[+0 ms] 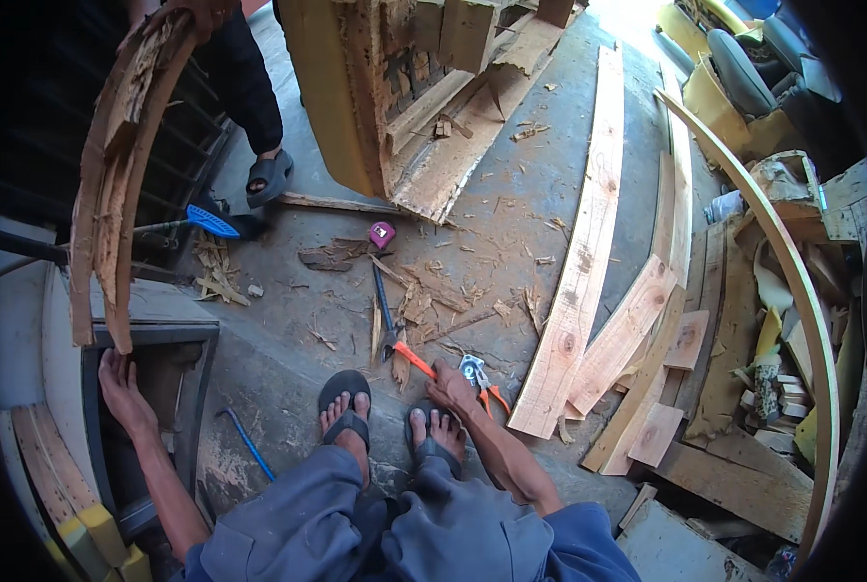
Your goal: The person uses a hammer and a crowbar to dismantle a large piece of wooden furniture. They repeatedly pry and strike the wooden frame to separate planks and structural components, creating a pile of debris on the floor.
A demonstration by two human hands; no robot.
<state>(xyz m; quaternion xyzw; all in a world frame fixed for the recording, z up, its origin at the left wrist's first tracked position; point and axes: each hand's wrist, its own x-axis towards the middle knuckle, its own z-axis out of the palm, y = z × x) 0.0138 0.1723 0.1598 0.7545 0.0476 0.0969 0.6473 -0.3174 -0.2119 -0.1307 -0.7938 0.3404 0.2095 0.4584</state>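
Note:
My left hand [127, 393] is raised at the left, fingers stretched out, just beneath the lower end of a splintered, curved wooden beam [123, 184]. Whether the fingertips touch the wood is hard to tell. Another person's hand [196, 14] holds that beam at its top. Low near my right foot, my right hand [456, 390] is closed round the end of the orange handle of a hammer [415, 359]. Its dark head lies against a blue bar [383, 296]. Beside my right hand are orange-handled pliers [496, 396] and a silver round-shaped piece [471, 369].
Wood chips and a pink tape measure [382, 234] lie on the concrete floor. Long planks [589, 223] and a curved strip [792, 242] stretch along the right. A large wooden frame [346, 107] stands ahead. Another blue bar [246, 444] rests left of my feet.

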